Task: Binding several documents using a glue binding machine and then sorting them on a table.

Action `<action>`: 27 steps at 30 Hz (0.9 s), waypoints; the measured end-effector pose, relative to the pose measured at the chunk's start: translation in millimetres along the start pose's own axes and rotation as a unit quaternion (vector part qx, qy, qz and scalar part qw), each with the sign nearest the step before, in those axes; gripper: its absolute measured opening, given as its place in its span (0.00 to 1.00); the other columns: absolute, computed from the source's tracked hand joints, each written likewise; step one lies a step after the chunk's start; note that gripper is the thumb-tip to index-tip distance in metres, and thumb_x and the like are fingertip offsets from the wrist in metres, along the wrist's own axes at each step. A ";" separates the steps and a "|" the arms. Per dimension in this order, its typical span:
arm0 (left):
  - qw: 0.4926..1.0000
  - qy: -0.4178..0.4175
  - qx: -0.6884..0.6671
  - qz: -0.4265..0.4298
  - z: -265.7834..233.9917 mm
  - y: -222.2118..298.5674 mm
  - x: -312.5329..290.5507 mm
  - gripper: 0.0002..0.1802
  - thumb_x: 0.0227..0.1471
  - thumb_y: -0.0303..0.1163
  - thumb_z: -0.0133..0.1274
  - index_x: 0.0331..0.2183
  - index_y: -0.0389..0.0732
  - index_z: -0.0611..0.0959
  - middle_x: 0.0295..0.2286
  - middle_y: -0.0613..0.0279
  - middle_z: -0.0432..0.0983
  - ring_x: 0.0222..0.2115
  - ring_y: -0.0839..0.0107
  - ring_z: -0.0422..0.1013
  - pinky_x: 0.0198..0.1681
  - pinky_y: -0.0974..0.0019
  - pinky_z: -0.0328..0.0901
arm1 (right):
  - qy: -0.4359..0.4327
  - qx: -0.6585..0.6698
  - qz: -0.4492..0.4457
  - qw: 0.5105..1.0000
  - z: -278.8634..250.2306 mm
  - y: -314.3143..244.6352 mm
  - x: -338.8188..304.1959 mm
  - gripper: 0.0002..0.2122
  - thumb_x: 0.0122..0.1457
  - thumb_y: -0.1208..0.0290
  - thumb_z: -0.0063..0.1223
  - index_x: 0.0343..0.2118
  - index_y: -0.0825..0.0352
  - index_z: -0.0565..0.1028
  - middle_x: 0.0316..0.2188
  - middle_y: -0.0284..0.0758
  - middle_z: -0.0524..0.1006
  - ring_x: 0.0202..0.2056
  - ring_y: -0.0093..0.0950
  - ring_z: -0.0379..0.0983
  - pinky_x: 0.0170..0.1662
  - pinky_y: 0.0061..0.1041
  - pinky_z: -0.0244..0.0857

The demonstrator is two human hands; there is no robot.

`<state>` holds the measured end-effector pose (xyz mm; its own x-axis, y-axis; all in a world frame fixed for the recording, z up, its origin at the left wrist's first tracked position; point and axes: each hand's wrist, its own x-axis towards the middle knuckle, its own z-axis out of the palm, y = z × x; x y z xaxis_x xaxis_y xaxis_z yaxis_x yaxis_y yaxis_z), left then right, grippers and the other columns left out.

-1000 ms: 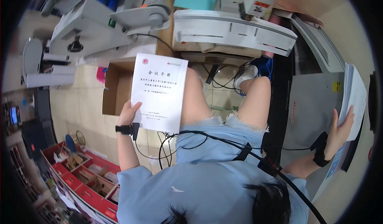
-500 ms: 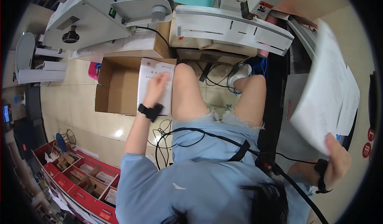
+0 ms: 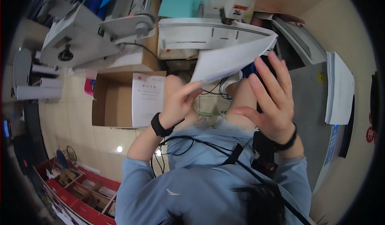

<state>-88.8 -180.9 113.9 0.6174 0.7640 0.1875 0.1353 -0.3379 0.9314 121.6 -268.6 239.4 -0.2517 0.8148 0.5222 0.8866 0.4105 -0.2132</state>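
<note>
White sheets of paper (image 3: pixel 232 60) hang tilted over my knees, in front of the white machine ledge. My left hand (image 3: pixel 178 100) meets their lower left corner, index finger stretched along the edge and thumb below; it seems to pinch them. At the sheets' right end my right hand (image 3: pixel 274 100) is open, fingers spread and palm bare, with the fingertips close to the paper's edge. Beside my left knee, a white printed booklet (image 3: pixel 147 100) lies in the right part of an open cardboard box (image 3: pixel 112 100).
A stack of white paper (image 3: pixel 340 90) stands on the grey surface (image 3: pixel 309 104) at my right. The white machine ledge (image 3: pixel 186 30) spans the front. Black cables (image 3: pixel 192 139) cross my lap. Red compartment drawers (image 3: pixel 80 195) stand at lower left.
The sheets have come from the far right to over my knees. My right hand has moved inward and opened. My left hand has left the booklet and reached the sheets' corner.
</note>
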 end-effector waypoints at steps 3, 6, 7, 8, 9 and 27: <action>0.990 0.069 0.063 0.101 18.5 14.7 6.3 0.27 0.40 0.10 0.46 0.44 0.39 0.78 0.39 0.52 0.77 0.36 0.61 0.76 0.38 0.68 0.69 | 0.103 -0.069 -0.050 0.991 16.6 -2.4 7.1 0.26 0.39 0.64 0.66 0.44 0.64 0.72 0.46 0.40 0.74 0.52 0.46 0.65 0.58 0.53 0.46; 0.991 0.084 0.029 0.104 33.0 26.4 10.7 0.25 0.41 0.10 0.46 0.43 0.37 0.79 0.39 0.53 0.77 0.35 0.61 0.76 0.37 0.69 0.69 | 0.153 -0.067 -0.050 0.985 25.6 1.8 -5.1 0.22 0.39 0.68 0.67 0.42 0.60 0.74 0.45 0.35 0.75 0.49 0.42 0.67 0.58 0.54 0.48; 0.989 0.085 0.023 0.119 38.5 26.9 12.6 0.25 0.41 0.11 0.46 0.43 0.36 0.79 0.39 0.53 0.77 0.35 0.61 0.76 0.37 0.69 0.69 | 0.168 -0.075 -0.049 0.982 25.6 3.7 -9.7 0.23 0.39 0.68 0.68 0.42 0.59 0.74 0.45 0.34 0.74 0.48 0.40 0.68 0.57 0.54 0.49; 0.987 0.088 0.019 0.132 43.5 26.7 13.5 0.24 0.41 0.11 0.47 0.43 0.36 0.79 0.38 0.52 0.77 0.36 0.61 0.76 0.37 0.69 0.69 | 0.173 -0.093 -0.048 0.979 24.8 4.2 -14.5 0.23 0.39 0.67 0.68 0.41 0.59 0.74 0.44 0.33 0.74 0.47 0.39 0.68 0.57 0.53 0.50; 0.987 0.092 0.012 0.129 48.9 24.3 13.6 0.24 0.41 0.11 0.47 0.43 0.36 0.79 0.38 0.52 0.77 0.36 0.61 0.76 0.37 0.69 0.69 | 0.177 -0.110 -0.046 0.977 23.6 4.5 -19.7 0.23 0.39 0.67 0.69 0.41 0.59 0.74 0.44 0.32 0.74 0.46 0.38 0.69 0.57 0.52 0.51; 0.958 0.016 -0.287 -0.010 127.5 -56.7 123.4 0.44 0.57 0.44 0.48 0.61 0.38 0.40 0.49 0.50 0.59 0.48 0.65 0.59 0.54 0.65 0.52 | 0.200 0.165 0.438 0.861 -64.0 64.0 -120.3 0.04 0.50 0.78 0.57 0.25 0.74 0.76 0.24 0.34 0.75 0.24 0.21 0.69 0.27 0.17 0.59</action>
<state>78.4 -137.5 44.4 0.5933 0.7872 0.1684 -0.3064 0.0273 0.9515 233.5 -366.6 215.8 0.6701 0.6916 0.2695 0.4921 -0.1420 -0.8589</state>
